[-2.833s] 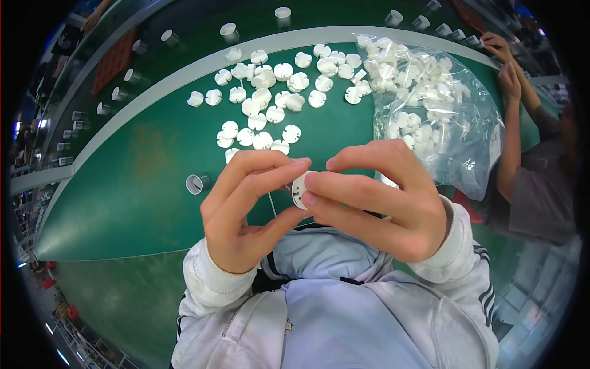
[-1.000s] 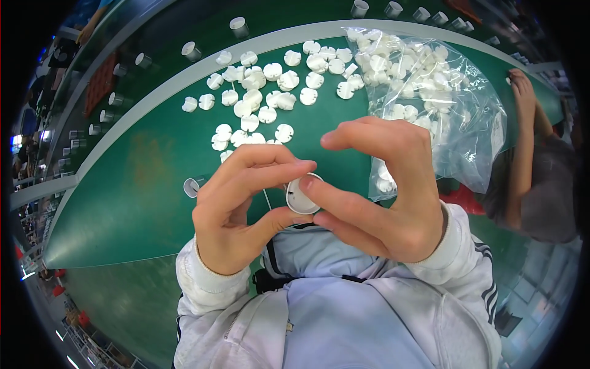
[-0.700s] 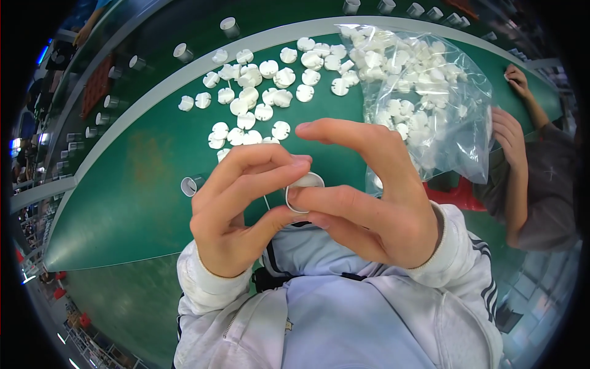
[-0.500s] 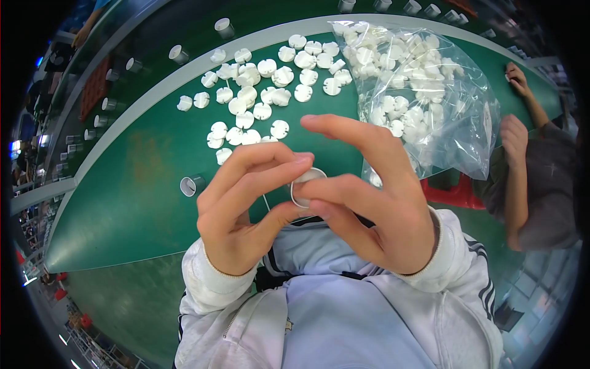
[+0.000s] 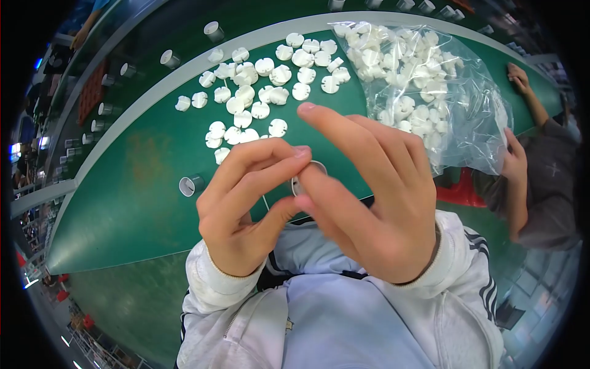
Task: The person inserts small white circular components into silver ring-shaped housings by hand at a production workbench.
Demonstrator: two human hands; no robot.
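Over the near edge of the green table, a small white cup (image 5: 297, 187) is held in front of my body. My left hand (image 5: 239, 212) grips its left side between the thumb and fingertips. My right hand (image 5: 387, 212) has its thumb and index finger closed at the cup's mouth, covering most of it, while its other fingers stretch away. Whether a piece sits inside the cup is hidden. Beyond my hands lie several loose white notched discs (image 5: 243, 119). Left of my left hand, another small cup (image 5: 191, 185) rests on its side.
A clear plastic bag (image 5: 470, 117) of white pieces lies at the right on the green table (image 5: 117, 197). A co-worker's hand (image 5: 515, 157) touches its edge. Past the pale rim, small cups (image 5: 170, 59) stand along a dark belt. A red stool (image 5: 460, 190) is below the bag.
My right thumb and index finger have moved left over the cup, hiding more of it. The bag's near end has shifted, with the co-worker's hand now at it. Cups on the belt have moved left.
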